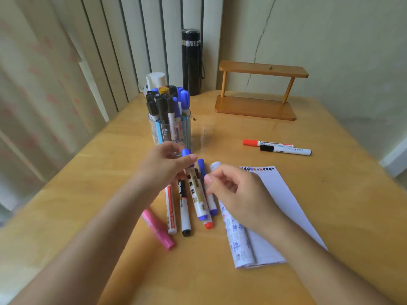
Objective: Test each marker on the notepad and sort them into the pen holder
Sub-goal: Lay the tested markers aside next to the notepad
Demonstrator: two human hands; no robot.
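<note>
My left hand (166, 166) is shut on the cap end of a blue-capped white marker (197, 194) that slants over a pile of loose markers (184, 208) on the wooden table. The pile includes a pink marker (157, 228) and a second blue marker (202, 167). My right hand (233, 192) hovers just right of the pile with its fingers curled and apart, holding nothing. It partly covers the notepad (284, 201), whose pages are folded back and show test marks. The clear pen holder (170, 130), with several markers in it, stands just beyond my left hand.
A red marker (267, 143) and a black marker (286, 150) lie side by side right of the holder. At the back stand a black flask (191, 62), a white bottle (155, 79) and a small wooden shelf (255, 91). Curtains hang on the left.
</note>
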